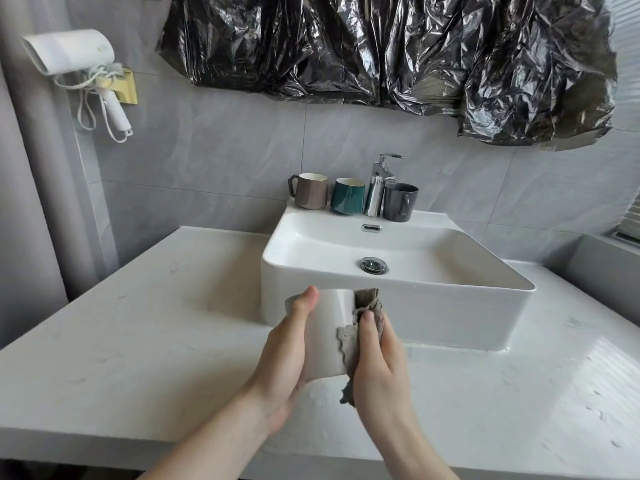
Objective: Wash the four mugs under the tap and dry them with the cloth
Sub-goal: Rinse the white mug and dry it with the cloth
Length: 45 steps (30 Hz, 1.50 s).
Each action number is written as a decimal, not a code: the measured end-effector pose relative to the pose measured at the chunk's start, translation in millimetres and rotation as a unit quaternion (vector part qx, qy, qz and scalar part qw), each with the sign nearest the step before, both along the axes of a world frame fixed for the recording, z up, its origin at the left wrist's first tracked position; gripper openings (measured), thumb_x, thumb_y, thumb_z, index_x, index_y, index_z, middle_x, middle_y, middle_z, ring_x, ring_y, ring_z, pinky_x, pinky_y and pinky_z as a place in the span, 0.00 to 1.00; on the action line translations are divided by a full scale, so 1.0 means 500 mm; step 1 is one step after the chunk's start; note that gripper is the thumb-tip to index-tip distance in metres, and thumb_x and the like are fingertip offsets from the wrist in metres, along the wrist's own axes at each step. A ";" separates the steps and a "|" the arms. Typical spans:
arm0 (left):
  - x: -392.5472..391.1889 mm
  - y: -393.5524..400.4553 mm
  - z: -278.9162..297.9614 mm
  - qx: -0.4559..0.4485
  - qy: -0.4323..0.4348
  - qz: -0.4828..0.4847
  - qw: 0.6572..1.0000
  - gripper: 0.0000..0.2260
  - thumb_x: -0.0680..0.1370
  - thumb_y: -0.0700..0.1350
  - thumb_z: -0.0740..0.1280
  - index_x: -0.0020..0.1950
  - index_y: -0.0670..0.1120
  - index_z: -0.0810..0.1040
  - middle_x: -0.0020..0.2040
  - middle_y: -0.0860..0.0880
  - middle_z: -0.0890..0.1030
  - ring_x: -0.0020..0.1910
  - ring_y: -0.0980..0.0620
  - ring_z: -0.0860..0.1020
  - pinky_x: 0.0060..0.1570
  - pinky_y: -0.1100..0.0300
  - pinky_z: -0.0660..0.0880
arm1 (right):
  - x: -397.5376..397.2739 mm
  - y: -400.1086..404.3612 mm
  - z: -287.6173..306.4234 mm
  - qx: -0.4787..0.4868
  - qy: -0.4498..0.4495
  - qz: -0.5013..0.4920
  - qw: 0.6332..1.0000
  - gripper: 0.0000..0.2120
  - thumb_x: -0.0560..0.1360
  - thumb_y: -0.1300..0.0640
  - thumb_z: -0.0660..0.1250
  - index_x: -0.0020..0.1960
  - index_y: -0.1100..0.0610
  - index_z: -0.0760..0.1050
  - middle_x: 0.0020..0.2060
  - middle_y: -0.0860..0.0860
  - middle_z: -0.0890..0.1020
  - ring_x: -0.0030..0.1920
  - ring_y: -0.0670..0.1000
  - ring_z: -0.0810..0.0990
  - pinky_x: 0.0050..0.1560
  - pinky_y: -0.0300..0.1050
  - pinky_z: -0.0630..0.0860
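My left hand [287, 351] grips a white mug [329, 334] held on its side in front of the sink [398, 299], its mouth turned to the right. My right hand [377, 365] holds a grey-brown cloth [365, 303] and pushes part of it into the mug's mouth, while a loose end hangs below. Three more mugs stand on the sink's back ledge: a taupe mug [311, 191], a teal mug [347, 196] and a dark grey mug [399, 201]. The chrome tap [379, 183] rises between the teal and dark grey mugs; no water runs from it.
The white countertop [138, 341] spreads around the raised sink. A white hair dryer [72, 53] hangs in a wall holder at upper left. Crumpled black plastic sheeting [398, 50] covers the wall above the sink. A window sill lies at the far right.
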State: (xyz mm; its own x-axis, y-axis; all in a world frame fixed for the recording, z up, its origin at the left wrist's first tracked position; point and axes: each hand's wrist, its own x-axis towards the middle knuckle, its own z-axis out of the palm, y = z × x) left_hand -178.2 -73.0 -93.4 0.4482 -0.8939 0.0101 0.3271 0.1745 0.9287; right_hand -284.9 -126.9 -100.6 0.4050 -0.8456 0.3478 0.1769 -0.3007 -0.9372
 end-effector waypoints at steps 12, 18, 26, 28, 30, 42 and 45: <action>0.002 -0.005 -0.015 -0.036 -0.041 0.040 0.998 0.27 0.77 0.63 0.64 0.68 0.48 0.82 0.63 0.47 0.86 0.64 0.46 0.84 0.66 0.46 0.78 | 0.007 0.002 -0.012 -0.027 -0.046 0.006 0.999 0.22 0.81 0.48 0.56 0.72 0.50 0.75 0.68 0.47 0.80 0.71 0.49 0.77 0.75 0.62 0.70; 0.012 -0.003 0.008 -0.021 -0.043 0.027 0.999 0.33 0.76 0.68 0.64 0.71 0.46 0.80 0.65 0.42 0.84 0.66 0.40 0.82 0.67 0.38 0.76 | 0.001 0.040 -0.053 -0.207 0.044 -0.038 0.977 0.26 0.82 0.49 0.57 0.80 0.42 0.64 0.77 0.44 0.70 0.75 0.47 0.71 0.73 0.48 0.70; -0.009 0.013 0.027 -0.046 -0.087 0.015 0.995 0.26 0.79 0.68 0.60 0.62 0.52 0.85 0.60 0.50 0.88 0.62 0.51 0.85 0.63 0.49 0.77 | -0.006 0.016 -0.010 0.186 -0.066 -0.013 0.980 0.18 0.87 0.47 0.54 0.48 0.57 0.76 0.29 0.60 0.71 0.26 0.54 0.69 0.22 0.40 0.66; -0.006 0.008 0.025 -0.022 -0.139 0.049 0.989 0.28 0.78 0.70 0.61 0.61 0.51 0.85 0.57 0.52 0.88 0.59 0.52 0.85 0.63 0.48 0.77 | -0.006 0.024 -0.009 0.148 -0.077 -0.025 0.986 0.15 0.87 0.49 0.56 0.48 0.52 0.78 0.28 0.56 0.73 0.26 0.53 0.68 0.23 0.41 0.67; 0.002 0.001 0.012 0.003 -0.213 0.093 0.973 0.35 0.74 0.76 0.57 0.59 0.49 0.84 0.55 0.53 0.88 0.58 0.52 0.85 0.64 0.43 0.77 | -0.007 0.027 -0.010 0.092 -0.075 -0.027 0.993 0.13 0.87 0.49 0.58 0.49 0.42 0.80 0.29 0.52 0.74 0.26 0.52 0.68 0.23 0.41 0.66; -0.015 0.012 0.007 -0.005 -0.034 0.018 0.999 0.32 0.66 0.62 0.77 0.65 0.47 0.85 0.60 0.46 0.87 0.62 0.46 0.85 0.68 0.42 0.77 | -0.004 0.002 -0.010 -0.097 -0.042 -0.046 0.993 0.20 0.82 0.52 0.57 0.71 0.48 0.76 0.68 0.44 0.80 0.71 0.44 0.76 0.73 0.47 0.72; -0.006 0.017 0.010 -0.024 -0.048 0.009 0.999 0.32 0.68 0.63 0.74 0.68 0.48 0.83 0.63 0.46 0.86 0.64 0.45 0.84 0.69 0.41 0.76 | -0.004 -0.017 0.002 -0.020 -0.063 -0.003 0.998 0.17 0.81 0.48 0.57 0.61 0.48 0.81 0.52 0.49 0.87 0.53 0.53 0.85 0.54 0.55 0.81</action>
State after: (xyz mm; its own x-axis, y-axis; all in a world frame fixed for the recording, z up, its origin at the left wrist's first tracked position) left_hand -181.4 -64.4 -88.6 0.4600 -0.8827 0.0961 0.2332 0.2245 0.9462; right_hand -287.1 -135.4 -99.5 0.3514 -0.8320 0.4293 0.2900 -0.3392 -0.8949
